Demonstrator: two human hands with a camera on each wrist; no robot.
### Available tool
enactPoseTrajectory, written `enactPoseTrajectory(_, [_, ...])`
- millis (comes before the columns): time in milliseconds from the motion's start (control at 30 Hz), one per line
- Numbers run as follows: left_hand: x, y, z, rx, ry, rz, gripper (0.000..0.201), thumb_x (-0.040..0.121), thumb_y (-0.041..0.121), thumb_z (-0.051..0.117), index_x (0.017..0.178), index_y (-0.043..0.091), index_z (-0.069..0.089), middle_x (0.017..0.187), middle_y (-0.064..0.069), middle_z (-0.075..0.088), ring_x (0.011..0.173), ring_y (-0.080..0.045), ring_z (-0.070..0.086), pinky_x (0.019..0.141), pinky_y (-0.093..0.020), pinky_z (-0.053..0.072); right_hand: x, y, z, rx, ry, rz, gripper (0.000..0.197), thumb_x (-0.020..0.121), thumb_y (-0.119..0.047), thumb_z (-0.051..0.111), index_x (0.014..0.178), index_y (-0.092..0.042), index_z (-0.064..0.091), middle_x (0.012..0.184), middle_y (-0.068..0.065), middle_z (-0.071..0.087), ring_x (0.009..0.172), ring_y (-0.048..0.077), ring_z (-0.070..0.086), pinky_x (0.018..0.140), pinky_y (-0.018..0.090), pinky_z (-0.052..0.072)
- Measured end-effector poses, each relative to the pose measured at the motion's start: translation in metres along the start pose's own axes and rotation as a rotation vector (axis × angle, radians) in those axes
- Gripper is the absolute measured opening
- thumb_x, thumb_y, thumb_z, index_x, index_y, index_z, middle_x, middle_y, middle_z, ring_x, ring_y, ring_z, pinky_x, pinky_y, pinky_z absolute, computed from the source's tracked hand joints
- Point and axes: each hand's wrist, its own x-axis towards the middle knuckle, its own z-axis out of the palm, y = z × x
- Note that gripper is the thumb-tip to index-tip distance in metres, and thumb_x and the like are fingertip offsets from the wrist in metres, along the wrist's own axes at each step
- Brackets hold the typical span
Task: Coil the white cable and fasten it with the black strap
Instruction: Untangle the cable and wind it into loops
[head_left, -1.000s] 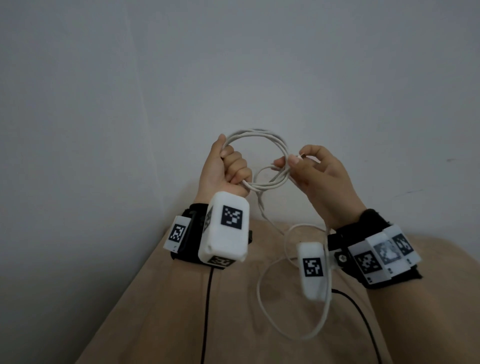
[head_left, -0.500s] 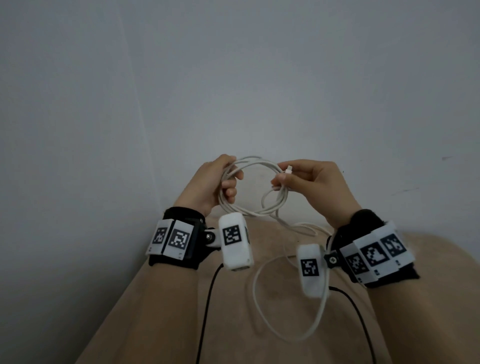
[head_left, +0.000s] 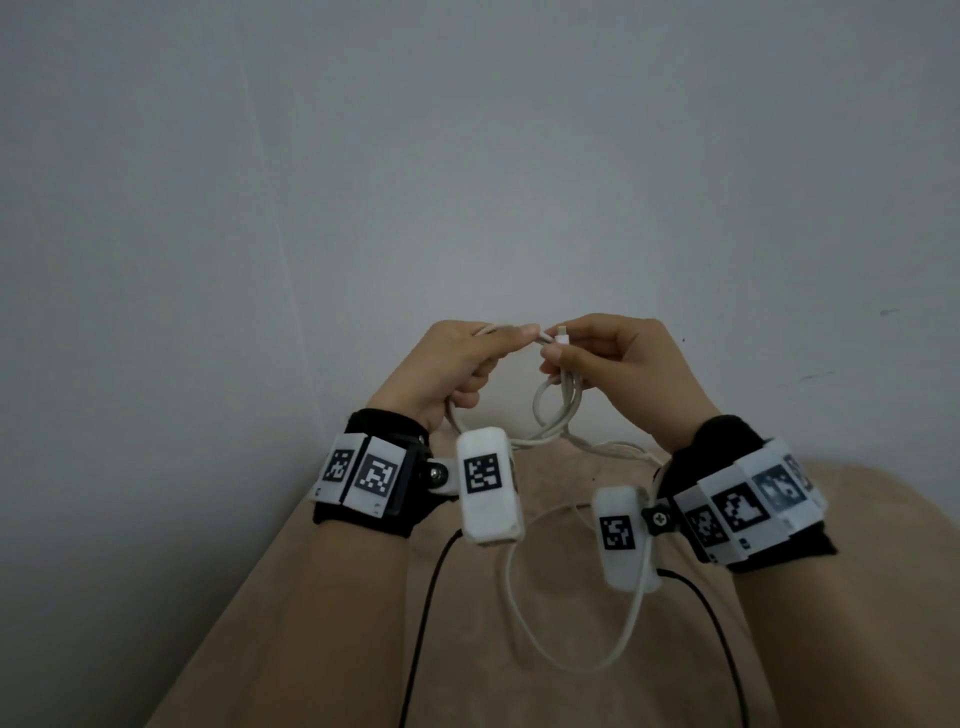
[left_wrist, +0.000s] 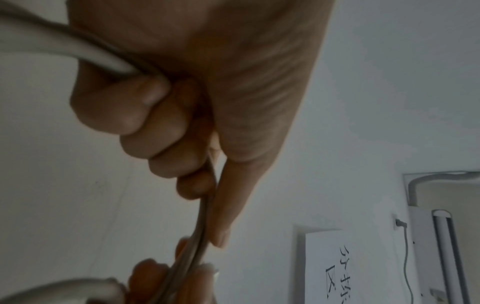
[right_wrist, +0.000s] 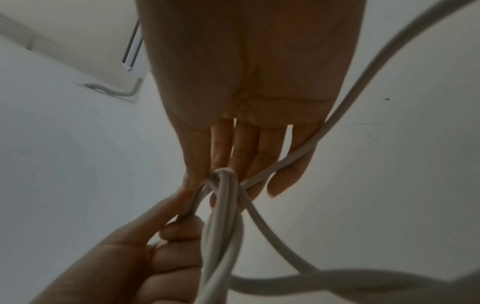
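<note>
I hold the white cable (head_left: 558, 410) in the air before a grey wall, wound into a few loops between both hands. My left hand (head_left: 457, 364) grips the loops with curled fingers (left_wrist: 135, 115), thumb along the strands. My right hand (head_left: 613, 358) pinches the bundle (right_wrist: 223, 205) near its top, with the cable's small white plug (head_left: 562, 335) poking up beside the thumb. One loose length hangs down in a wide loop (head_left: 571, 660) over the beige surface. No black strap shows in any view.
A beige padded surface (head_left: 322, 623) lies below my forearms, against the grey wall (head_left: 467, 156). Two thin black leads (head_left: 421, 623) run down from the wrist cameras. In the left wrist view a white sheet with black writing (left_wrist: 337, 267) hangs on the wall.
Both hands have come lower and closer together. The round coil has been folded narrower, and my left thumb and right fingers now meet at its top beside the plug.
</note>
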Motion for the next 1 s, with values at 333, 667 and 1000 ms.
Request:
enactPoseTrajectory(333, [-0.004, 0.004, -0.016, -0.376, 0.011, 0.006, 0.043, 0.091, 0.040, 0.054, 0.060, 0.025, 0.027, 0.045, 0.012, 0.019, 0.035, -0.002, 0.013, 0.039, -0.018, 0.008, 0.000, 0.001, -0.020, -0.043, 0.037, 0.041, 0.022, 0.097, -0.016, 0.051, 0.098, -0.021, 0.072, 0.083, -0.002, 0.073, 0.069, 0.004, 0.055, 0.066, 0.020, 0.042])
enactPoseTrajectory(667, [-0.008, 0.002, -0.039, -0.507, 0.087, 0.047, 0.045, 0.092, 0.043, 0.051, 0.060, 0.025, 0.023, 0.041, 0.013, 0.019, 0.031, -0.001, 0.015, 0.035, -0.016, 0.011, 0.000, 0.034, -0.047, -0.643, 0.170, 0.278, 0.023, 0.096, -0.006, 0.051, 0.103, -0.007, 0.073, 0.085, 0.009, 0.072, 0.088, 0.014, 0.062, 0.073, 0.008, 0.036])
enactPoseTrajectory(1000, [-0.004, 0.006, -0.028, -0.475, 0.081, -0.012, 0.049, 0.091, 0.042, 0.056, 0.056, 0.026, 0.026, 0.043, 0.012, 0.017, 0.032, -0.002, 0.014, 0.035, -0.017, 0.009, -0.001, 0.037, -0.053, -0.808, 0.147, 0.449, 0.024, 0.093, -0.005, 0.052, 0.106, -0.009, 0.072, 0.111, 0.012, 0.070, 0.104, 0.027, 0.062, 0.087, 0.026, 0.044])
